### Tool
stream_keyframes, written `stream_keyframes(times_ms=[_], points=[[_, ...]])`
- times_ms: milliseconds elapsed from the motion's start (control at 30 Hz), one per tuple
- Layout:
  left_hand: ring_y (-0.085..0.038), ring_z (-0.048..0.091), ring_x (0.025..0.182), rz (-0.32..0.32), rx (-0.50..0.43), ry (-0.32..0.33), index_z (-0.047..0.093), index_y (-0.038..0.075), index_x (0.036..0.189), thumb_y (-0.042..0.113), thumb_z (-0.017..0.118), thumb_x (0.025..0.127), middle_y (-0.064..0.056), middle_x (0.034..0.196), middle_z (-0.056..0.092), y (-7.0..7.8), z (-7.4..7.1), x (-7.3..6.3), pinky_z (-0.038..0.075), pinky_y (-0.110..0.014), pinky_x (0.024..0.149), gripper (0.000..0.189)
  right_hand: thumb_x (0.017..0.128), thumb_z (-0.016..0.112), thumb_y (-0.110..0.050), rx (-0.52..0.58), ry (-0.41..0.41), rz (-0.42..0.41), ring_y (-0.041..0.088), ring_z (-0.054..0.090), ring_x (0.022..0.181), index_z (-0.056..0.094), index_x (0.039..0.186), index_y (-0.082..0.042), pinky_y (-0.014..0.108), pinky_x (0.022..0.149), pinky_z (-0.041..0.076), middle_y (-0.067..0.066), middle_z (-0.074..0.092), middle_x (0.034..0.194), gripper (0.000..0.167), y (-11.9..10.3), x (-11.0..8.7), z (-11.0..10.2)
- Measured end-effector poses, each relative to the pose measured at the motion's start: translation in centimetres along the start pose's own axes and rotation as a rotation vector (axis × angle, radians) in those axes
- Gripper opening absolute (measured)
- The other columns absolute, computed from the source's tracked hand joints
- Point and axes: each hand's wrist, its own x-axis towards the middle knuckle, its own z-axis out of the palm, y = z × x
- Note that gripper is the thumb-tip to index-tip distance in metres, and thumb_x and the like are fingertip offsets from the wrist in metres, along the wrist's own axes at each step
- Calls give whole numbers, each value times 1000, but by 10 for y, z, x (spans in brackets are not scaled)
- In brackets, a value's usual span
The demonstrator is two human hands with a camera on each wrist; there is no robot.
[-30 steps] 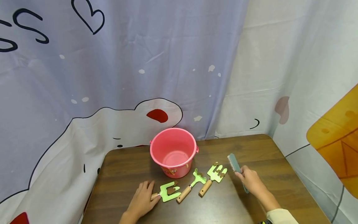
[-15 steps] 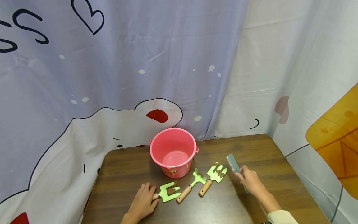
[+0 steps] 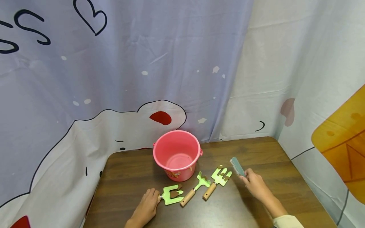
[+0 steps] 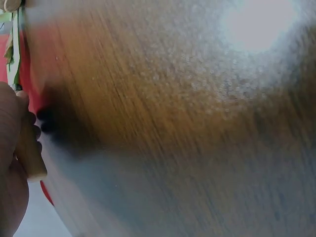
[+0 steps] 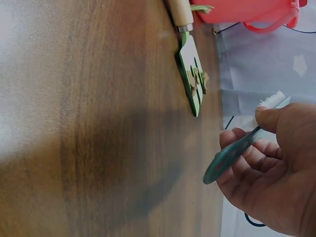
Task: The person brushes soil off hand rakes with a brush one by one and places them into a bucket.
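Observation:
My left hand (image 3: 146, 205) grips the wooden handle of a light-green garden fork (image 3: 168, 194) with brown patches on its prongs. In the left wrist view the fingers curl round that handle (image 4: 32, 158); whether the fork touches the table cannot be told. My right hand (image 3: 256, 185) holds a grey-green brush (image 3: 236, 166) above the table, white bristles facing left. Thumb and fingers pinch the brush (image 5: 229, 158) in the right wrist view. Between the hands lie a small green rake (image 3: 202, 181) and a second green garden fork (image 3: 220, 177), both wooden-handled.
A pink bucket (image 3: 182, 175) stands upright at the back of the brown wooden table (image 3: 128, 167), behind the tools. A printed curtain (image 3: 176, 63) hangs close behind the table's far edge and along the right side.
My left hand has closed further round the fork's handle, with the fork shifting very slightly. The brush has moved a little to the left in my right hand. The other tools and the bucket stay put.

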Motion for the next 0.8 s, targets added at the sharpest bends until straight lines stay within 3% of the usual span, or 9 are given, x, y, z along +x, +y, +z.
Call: stream_keyframes(times_ms=[67, 267, 533, 800], points=[[-14, 47, 81, -20, -5, 4, 57, 11, 95, 16, 78, 86, 2, 87, 50, 2, -2, 0, 41, -30, 67, 23, 99, 66, -13, 2, 7, -4, 13, 57, 65, 55, 103, 3, 23, 55, 46, 5, 61, 75, 20, 0, 0, 1], [-12, 48, 81, -83, 16, -62, 55, 15, 96, 18, 75, 90, 6, 88, 51, 4, -8, 1, 35, -26, 67, 21, 99, 65, -11, 19, 7, 0, 12, 55, 64, 55, 106, 3, 23, 55, 47, 5, 60, 76, 19, -1, -2, 5], [-12, 52, 78, -30, 37, -22, 56, 15, 97, 19, 73, 91, 7, 86, 51, 8, -19, 6, 35, -25, 66, 19, 98, 66, -11, 42, 10, 3, 12, 55, 64, 55, 106, 3, 23, 56, 48, 6, 63, 80, 20, -3, -4, 7], [-11, 54, 78, 5, 30, -31, 55, 16, 97, 20, 75, 91, 6, 86, 53, 17, -30, 18, 38, -25, 65, 21, 94, 72, -9, -20, 96, -95, 13, 54, 69, 56, 101, 1, 27, 59, 47, 7, 65, 82, 19, -1, -5, 9]])
